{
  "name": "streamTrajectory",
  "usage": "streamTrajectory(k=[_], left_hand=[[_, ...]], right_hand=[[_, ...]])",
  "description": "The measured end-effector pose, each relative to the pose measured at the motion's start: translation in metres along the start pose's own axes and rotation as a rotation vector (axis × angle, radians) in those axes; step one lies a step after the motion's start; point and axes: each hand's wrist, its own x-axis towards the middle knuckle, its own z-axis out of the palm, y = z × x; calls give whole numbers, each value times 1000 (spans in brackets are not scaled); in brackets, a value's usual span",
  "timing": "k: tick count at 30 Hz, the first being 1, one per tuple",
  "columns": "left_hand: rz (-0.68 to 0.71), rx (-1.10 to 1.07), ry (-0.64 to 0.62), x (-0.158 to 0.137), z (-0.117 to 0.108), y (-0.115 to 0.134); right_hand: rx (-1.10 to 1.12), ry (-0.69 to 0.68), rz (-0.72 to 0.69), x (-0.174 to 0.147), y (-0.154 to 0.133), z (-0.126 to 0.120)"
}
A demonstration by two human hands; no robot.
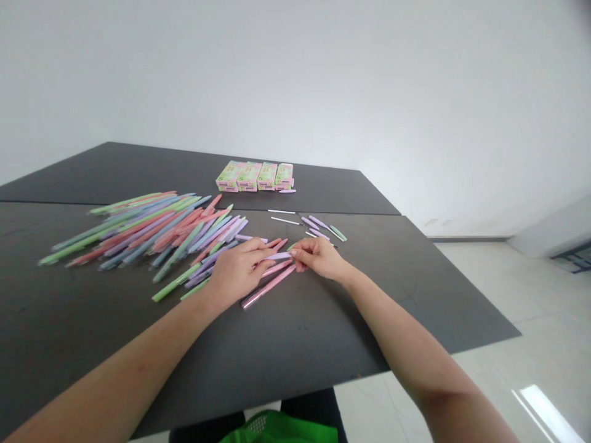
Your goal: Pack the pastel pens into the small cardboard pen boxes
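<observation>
Near the middle of the dark table, my left hand [240, 269] is closed on a light purple pen [279, 256]. The fingertips of my right hand [319, 256] pinch that pen's right end, so its tip is hidden. Below the pen lie a few pink pens [268, 288]. To the left spreads a big pile of pens [143, 231] in green, red, blue and purple. Beyond my right hand are short purple pen parts [319, 223], a green one [338, 233] and thin white refills [285, 220].
Several small pink and green boxes [248, 177] stand in a row farther back, with a short purple piece [287, 191] beside them. A seam crosses the dark table [323, 332]. A white wall [295, 80] rises behind; pale floor tiles [498, 271] lie to the right.
</observation>
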Motion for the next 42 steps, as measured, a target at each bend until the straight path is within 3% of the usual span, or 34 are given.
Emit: streamTrajectory(k=[8, 11, 15, 18, 22, 28, 36, 39, 42], left_hand=[[-76, -38, -48, 5, -5, 3], [-173, -127, 19, 10, -12, -5], [-340, -20, 147, 14, -19, -29], [-308, 122, 136, 14, -17, -45], [-239, 197, 32, 12, -9, -56], [-219, 321, -98, 13, -6, -57], [-217, 403, -135, 14, -6, -54], [-207, 455, -139, 14, -5, -58], [-205, 471, -123, 14, -5, -62]], right_hand=[[-84, 13, -2, 4, 7, -5], [-154, 37, -7, 5, 8, -10], [-277, 74, -45, 5, 9, -15], [-346, 66, -91, 5, 10, -14], [-423, 28, -139, 6, 10, -10], [-579, 19, -169, 7, 10, -5], [-618, 15, -147, 5, 6, -3], [-595, 59, -130, 5, 6, -6], [-615, 217, -96, 8, 10, -17]])
